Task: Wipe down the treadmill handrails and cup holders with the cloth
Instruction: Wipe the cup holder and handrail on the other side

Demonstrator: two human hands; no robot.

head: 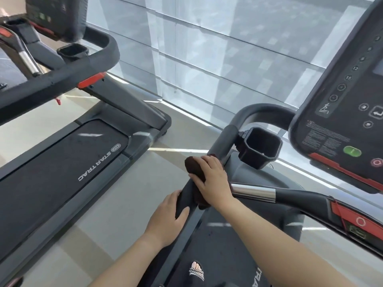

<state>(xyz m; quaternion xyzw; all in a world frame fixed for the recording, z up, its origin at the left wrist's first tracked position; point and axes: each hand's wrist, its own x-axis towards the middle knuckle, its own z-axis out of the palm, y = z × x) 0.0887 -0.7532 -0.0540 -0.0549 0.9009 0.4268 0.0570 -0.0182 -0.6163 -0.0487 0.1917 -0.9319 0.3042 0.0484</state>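
The right hand presses a dark brown cloth around the left handrail, fingers curled over it. The left hand grips the same rail just behind, bare. The rail runs forward and up from both hands; the cup holder sits just beyond the right hand.

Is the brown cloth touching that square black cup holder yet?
Apart. The head view shows the cloth wrapped on the handrail under the right hand, with bare rail showing between it and the cup holder.
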